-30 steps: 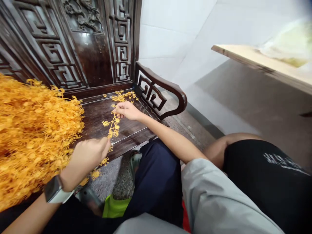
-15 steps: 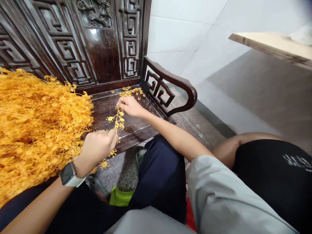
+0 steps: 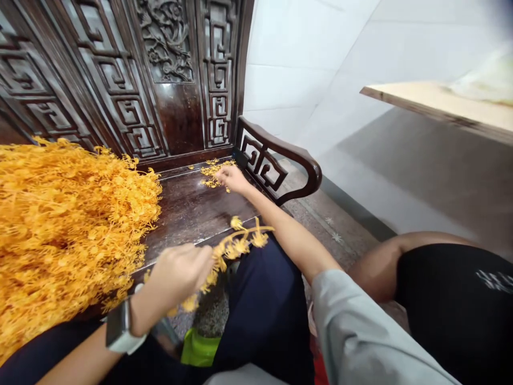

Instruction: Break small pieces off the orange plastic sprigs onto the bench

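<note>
My left hand, with a watch on its wrist, is closed on a yellow plastic flower sprig. The sprig sticks out to the right over my knee, and more of its blossoms hang below the fist. Farther off, my right hand has its fingers pinched together at a small cluster of loose yellow blossoms near the bench's back right corner. Whether a piece is between those fingertips is too small to make out. A large heap of the same yellow sprigs covers the left of the bench seat.
The dark carved wooden bench has a tall backrest and a curved armrest on the right. A bright green container stands on the floor between my legs. At right are another person's leg and a light wooden board.
My right hand has left the sprig and moved away to the right, to the loose blossoms. My left hand has come nearer, and its sprig has swung out to the right.
</note>
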`<state>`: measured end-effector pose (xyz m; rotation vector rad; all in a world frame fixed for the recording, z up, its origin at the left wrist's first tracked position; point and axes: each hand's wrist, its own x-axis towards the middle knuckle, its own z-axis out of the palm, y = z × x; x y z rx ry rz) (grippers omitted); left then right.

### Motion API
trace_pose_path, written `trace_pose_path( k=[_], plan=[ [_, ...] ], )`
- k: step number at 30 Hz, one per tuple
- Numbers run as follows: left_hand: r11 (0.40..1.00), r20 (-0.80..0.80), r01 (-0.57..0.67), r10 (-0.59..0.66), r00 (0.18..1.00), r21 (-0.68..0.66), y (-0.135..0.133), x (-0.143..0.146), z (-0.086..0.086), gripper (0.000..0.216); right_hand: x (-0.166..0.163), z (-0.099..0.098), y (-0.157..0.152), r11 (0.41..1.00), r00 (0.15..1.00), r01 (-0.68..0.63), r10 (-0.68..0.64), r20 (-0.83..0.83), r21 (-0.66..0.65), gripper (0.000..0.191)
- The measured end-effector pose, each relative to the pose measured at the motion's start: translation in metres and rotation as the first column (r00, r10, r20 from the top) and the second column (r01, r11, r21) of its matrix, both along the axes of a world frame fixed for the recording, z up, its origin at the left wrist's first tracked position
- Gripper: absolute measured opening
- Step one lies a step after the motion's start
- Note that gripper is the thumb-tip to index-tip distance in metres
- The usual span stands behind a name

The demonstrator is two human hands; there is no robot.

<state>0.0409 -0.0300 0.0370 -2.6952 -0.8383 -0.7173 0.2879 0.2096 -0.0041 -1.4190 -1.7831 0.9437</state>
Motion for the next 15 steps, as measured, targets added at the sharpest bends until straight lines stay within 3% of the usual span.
trace_pose_path(
  k=[3, 5, 7, 9, 11, 13, 15],
  plan=[
    [0.984, -0.047, -0.178, 0.177, 0.983, -0.029, 0.023, -0.024, -0.005, 0.037, -0.005, -0.008, -0.011, 0.929, 0.952, -0.298, 0.306, 0.004, -0.218, 0.006],
    [0.966, -0.086, -0.259, 0.255, 0.963, -0.028, 0.033, -0.035, -0.008, 0.039, -0.009, -0.013, -0.013, 0.865, 0.911, -0.398, 0.412, -0.02, -0.305, 0.004],
    [0.959, -0.115, -0.284, 0.28, 0.953, -0.016, 0.035, -0.038, -0.011, 0.039, -0.009, -0.017, -0.008, 0.915, 0.951, -0.304, 0.305, -0.04, -0.266, 0.012],
    [0.958, -0.152, -0.286, 0.281, 0.947, -0.012, 0.034, -0.036, -0.011, 0.038, -0.006, -0.02, 0.001, 0.982, 0.996, -0.012, -0.005, -0.092, -0.188, 0.028],
    [0.953, -0.203, -0.303, 0.292, 0.935, -0.025, 0.033, -0.033, -0.012, 0.037, -0.003, -0.023, 0.007, 0.95, 0.947, 0.26, -0.286, -0.147, -0.174, 0.039],
    [0.939, -0.259, -0.338, 0.313, 0.914, -0.056, 0.035, -0.031, -0.012, 0.035, -0.003, -0.026, 0.009, 0.926, 0.928, 0.302, -0.339, -0.152, -0.226, 0.034],
    [0.919, -0.311, -0.382, 0.338, 0.888, -0.093, 0.039, -0.032, -0.013, 0.033, -0.008, -0.026, 0.003, 0.94, 0.954, 0.213, -0.259, -0.151, -0.267, 0.018]
  ],
)
